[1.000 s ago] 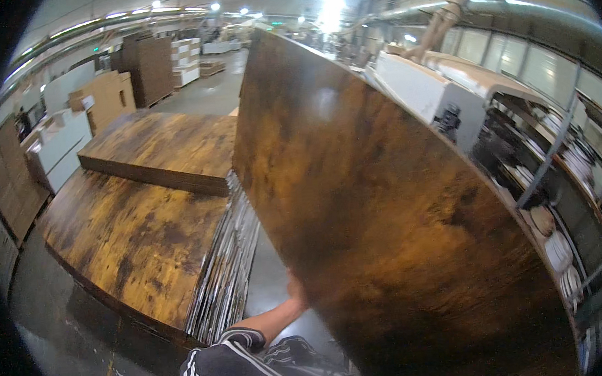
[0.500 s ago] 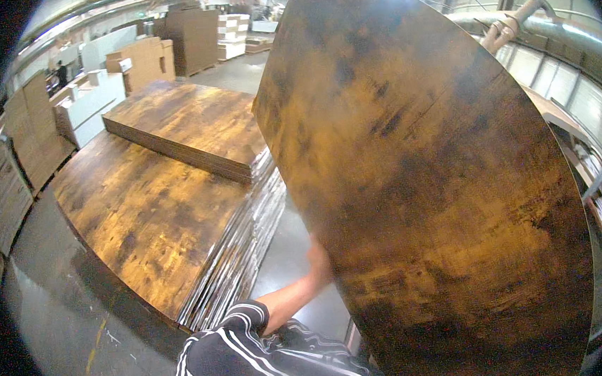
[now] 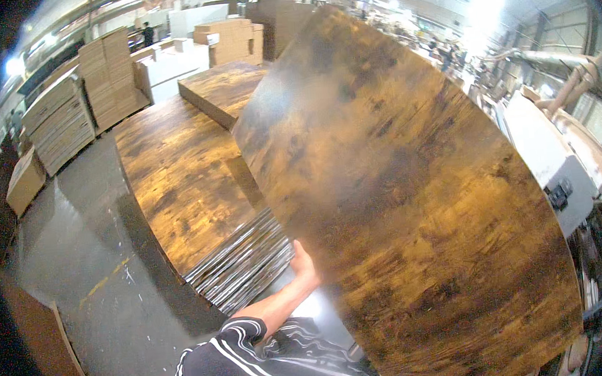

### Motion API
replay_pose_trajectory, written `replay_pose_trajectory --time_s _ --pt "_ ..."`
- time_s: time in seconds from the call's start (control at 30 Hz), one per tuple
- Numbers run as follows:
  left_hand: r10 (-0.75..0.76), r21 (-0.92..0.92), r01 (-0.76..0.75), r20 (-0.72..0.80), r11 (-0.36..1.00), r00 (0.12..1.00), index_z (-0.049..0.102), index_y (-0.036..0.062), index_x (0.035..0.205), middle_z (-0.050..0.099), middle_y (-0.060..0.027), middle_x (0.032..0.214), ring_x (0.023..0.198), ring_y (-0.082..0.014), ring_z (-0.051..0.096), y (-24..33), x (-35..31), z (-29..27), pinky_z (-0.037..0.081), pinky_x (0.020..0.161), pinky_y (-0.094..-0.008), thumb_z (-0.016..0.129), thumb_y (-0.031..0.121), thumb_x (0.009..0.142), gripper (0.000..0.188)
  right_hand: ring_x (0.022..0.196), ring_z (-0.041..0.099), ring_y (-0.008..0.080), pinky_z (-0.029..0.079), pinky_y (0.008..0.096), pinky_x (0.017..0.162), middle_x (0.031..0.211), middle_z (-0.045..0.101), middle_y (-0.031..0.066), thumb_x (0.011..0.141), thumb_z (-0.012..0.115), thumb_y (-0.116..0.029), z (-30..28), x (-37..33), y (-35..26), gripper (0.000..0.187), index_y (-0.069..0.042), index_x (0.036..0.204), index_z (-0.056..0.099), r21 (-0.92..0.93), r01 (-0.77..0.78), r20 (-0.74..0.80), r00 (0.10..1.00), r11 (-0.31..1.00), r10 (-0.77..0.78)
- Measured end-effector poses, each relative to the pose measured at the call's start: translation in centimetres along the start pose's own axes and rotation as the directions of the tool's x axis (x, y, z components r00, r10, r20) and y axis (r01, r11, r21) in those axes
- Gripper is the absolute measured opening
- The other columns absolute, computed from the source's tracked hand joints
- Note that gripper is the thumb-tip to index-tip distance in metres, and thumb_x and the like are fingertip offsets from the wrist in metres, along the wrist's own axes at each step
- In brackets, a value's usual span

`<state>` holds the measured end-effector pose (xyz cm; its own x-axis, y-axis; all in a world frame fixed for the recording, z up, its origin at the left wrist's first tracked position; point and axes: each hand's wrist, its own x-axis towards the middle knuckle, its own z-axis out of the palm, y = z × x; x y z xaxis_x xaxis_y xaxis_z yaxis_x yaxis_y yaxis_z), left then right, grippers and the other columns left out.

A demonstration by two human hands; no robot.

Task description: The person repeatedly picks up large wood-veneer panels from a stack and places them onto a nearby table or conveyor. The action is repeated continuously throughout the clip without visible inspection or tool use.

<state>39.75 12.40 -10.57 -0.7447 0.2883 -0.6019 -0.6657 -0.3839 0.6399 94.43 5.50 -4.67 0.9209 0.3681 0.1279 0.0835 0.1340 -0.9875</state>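
A large wood-look panel, brown with dark mottling, stands tilted in front of me and fills much of the view. My left hand grips its left edge; the thumb points up and the other fingers are hidden behind the board. My right hand is not seen; the panel covers the area on that side. To the left of the panel lies a stack of similar boards, with many thin layered edges facing me. A smaller pile of the same boards rests on its far end.
Beyond the stack stand tall piles of brown boards, a white block-like stack and cardboard-coloured stacks. Grey floor runs along the left, with a brown board edge near me. Machinery with a pale surface is at the right.
The view has swung left, showing more floor and piles. The held panel's top has come down into view, and its upper left corner now overlaps the stack. My left hand keeps its grip.
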Motion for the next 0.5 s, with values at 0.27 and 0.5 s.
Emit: replay_pose_trajectory --time_s 0.27,0.5 --pt "0.311 0.296 -0.287 -0.037 0.911 0.95 0.056 -0.0021 0.123 0.059 -0.0085 0.123 0.11 -0.0188 0.052 2.3 9.0 0.9 0.043 0.093 -0.0372 0.052 0.047 0.097 0.055 0.115 0.055 0.0354 0.047 0.0488 0.096 0.128 0.057 0.0193 0.099 0.043 -0.041 18.3 0.7 0.9 0.054 0.0 0.132 0.053 -0.238 -0.233 0.485 0.812 0.943 0.323" --pt "0.44 0.65 -0.397 0.106 0.649 0.892 0.05 0.003 0.074 0.052 -0.0051 0.069 0.065 -0.0137 0.044 13.2 13.9 9.2 0.039 0.055 -0.0343 0.064 0.026 0.09 0.032 0.121 0.052 0.0327 0.044 0.0454 0.1 0.132 0.055 0.0156 0.099 0.047 -0.036 33.9 -3.2 5.3 0.05 -0.003 0.137 0.049 -0.736 -0.349 0.416 0.443 0.58 0.794"
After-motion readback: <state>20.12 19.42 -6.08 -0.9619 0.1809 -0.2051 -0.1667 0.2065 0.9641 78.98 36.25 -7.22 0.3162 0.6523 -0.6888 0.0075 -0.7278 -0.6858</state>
